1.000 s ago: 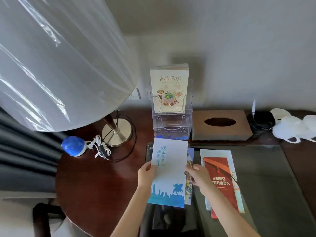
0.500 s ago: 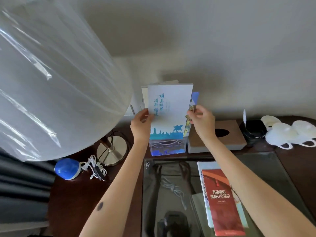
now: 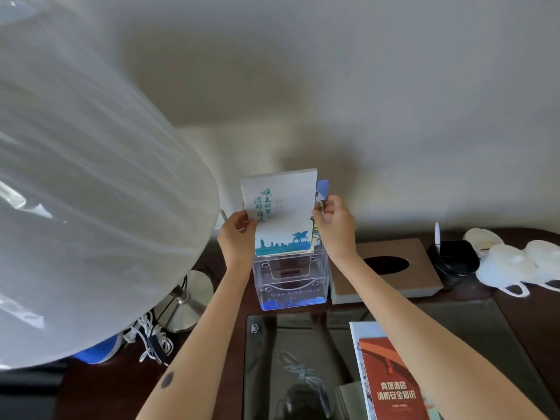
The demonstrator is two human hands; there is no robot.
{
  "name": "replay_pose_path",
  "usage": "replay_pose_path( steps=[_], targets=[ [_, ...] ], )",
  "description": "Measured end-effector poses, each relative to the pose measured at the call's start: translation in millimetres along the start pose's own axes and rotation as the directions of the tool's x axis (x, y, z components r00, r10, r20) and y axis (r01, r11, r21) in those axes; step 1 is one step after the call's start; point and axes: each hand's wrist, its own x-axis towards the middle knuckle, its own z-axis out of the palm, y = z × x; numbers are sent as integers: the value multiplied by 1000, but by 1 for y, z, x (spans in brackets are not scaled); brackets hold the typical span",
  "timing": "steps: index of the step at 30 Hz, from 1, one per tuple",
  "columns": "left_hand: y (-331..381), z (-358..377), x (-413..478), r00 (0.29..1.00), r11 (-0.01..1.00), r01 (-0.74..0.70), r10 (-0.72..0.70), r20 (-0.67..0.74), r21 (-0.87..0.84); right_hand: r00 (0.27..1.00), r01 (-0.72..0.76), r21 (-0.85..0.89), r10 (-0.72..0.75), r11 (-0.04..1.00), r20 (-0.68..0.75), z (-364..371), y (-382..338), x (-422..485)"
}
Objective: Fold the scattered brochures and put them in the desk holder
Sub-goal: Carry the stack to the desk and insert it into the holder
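The white and blue brochure [image 3: 283,212] stands upright with its lower edge inside the top pocket of the clear desk holder [image 3: 291,278], which is at the back of the bench [image 3: 533,316], near the wall. The left hand [image 3: 238,234] has its fingers clamped on the left edge of the brochure, and the right hand [image 3: 333,225] pinches the right edge. Just right of the holder lies one brown tissue box [image 3: 391,268], then one black tray [image 3: 454,257] and white masks [image 3: 515,268]; their number I cannot tell. At the left, a big lamp shade [image 3: 91,192] wrapped in plastic hides much of the bench. One red brochure [image 3: 391,383] lies flat on the glass, on top of a white sheet, partly under the right forearm.
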Motion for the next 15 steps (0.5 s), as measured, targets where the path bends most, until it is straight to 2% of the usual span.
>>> replay_pose_path(
  steps=[3, 8, 12, 15],
  targets=[
    [-14, 2, -2, 1000, 995, -12, 13, -5, 101, 999, 12, -48, -10, 999, 45, 10, 16, -5],
    [-34, 8, -2, 998, 968, -59, 50, 43, 242, 991, 26, -238, 7, 971, 136, 18, 38, -6],
    [-43, 9, -5, 998, 965, -58, 47, 48, 257, 979, 100, -417, -14, 904, 205, 17, 43, -7],
    [-47, 10, -6, 997, 946, -72, 58, 53, 315, 975, 132, -489, -23, 862, 223, 17, 42, -8]
  ],
)
